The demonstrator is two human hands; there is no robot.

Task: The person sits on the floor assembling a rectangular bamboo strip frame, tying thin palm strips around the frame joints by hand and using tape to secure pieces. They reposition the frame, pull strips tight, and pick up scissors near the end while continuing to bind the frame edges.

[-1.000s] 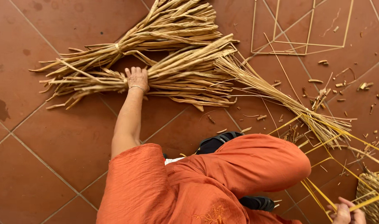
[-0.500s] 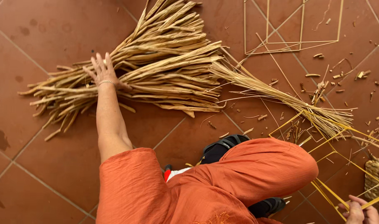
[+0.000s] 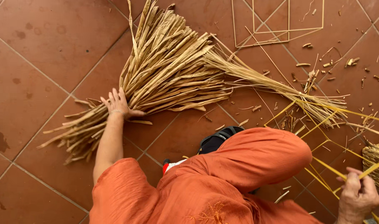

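A terracotta tiled floor [image 3: 44,49] fills the view, its grout lines running diagonally. On it lies a big bundle of dried reeds [image 3: 168,74], pale tan and flat-bladed, fanning wide toward the top of the view and narrowing to a waist near the lower left, where shorter cut ends splay out again. A thinner sheaf of fine straw [image 3: 276,85] runs from the bundle toward the right. The person's orange garment [image 3: 222,182] covers the bottom middle.

The left hand [image 3: 116,103] rests palm down on the narrow waist of the reeds, fingers [image 3: 112,96] straight and slightly spread, thumb out to the side; it presses on the stalks rather than closing round them.

The right hand [image 3: 357,193], at the lower right corner, has its fingers curled shut round a yellow strip [image 3: 374,166], just beside a partly woven basket [image 3: 378,164]. More yellow strips lie crossed on the floor nearby. Small straw scraps [image 3: 351,62] are scattered at the upper right.
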